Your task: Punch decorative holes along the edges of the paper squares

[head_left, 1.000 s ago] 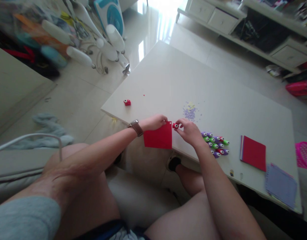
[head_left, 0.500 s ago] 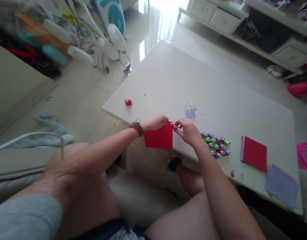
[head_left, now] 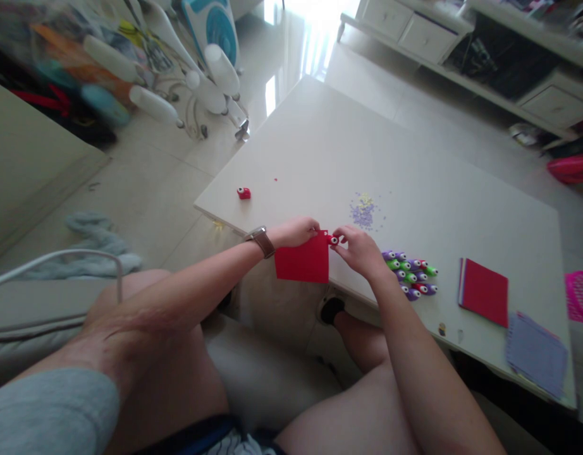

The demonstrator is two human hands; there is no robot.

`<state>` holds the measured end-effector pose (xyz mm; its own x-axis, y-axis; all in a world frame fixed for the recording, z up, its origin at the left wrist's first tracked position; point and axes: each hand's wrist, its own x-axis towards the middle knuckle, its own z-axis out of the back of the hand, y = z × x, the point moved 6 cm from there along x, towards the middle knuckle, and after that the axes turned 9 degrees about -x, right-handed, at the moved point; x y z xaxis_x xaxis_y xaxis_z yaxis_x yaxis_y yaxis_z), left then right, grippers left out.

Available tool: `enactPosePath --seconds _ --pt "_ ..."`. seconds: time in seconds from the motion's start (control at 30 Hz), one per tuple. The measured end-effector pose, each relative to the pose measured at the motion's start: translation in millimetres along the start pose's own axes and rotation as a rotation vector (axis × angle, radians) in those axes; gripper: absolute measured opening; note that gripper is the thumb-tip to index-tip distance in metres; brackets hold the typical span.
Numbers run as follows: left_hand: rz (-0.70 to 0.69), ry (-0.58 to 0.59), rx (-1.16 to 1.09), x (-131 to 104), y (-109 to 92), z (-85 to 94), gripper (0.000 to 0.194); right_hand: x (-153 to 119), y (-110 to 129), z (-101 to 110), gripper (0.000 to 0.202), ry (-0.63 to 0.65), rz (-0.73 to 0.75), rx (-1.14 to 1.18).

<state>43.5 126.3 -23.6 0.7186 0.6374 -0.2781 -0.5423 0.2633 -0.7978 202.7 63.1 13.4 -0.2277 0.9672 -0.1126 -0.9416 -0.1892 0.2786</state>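
A sheet of red paper (head_left: 301,264) hangs partly over the table's near edge, and my left hand (head_left: 301,231) pinches it along its top. Between the fingers of my right hand (head_left: 355,246) is a small red craft punch (head_left: 332,240) with a white and dark round button, set at the paper's upper right corner. A small notch or hole shows in the paper near that corner. Beyond my hands lies a scatter of tiny purple and yellow paper bits (head_left: 362,213). Another red punch (head_left: 244,193) sits to the left, with one tiny red bit (head_left: 275,179) near it.
Right of my right hand stands a cluster of purple, green and red punches (head_left: 408,275). Farther right on the white table (head_left: 367,145) are a stack of coloured paper (head_left: 484,292) and a spiral notebook (head_left: 535,354). Two small items lie by the near edge.
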Motion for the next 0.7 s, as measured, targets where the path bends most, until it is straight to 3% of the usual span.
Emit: enactPosePath --seconds 0.4,0.7 --pt "-0.025 -0.004 0.002 -1 -3 -1.0 0.03 1 5 -2 0.006 0.028 0.012 0.029" --pt "-0.033 -0.143 0.167 -5 1 -10.7 0.024 0 14 -16 0.011 0.118 -0.029 0.013"
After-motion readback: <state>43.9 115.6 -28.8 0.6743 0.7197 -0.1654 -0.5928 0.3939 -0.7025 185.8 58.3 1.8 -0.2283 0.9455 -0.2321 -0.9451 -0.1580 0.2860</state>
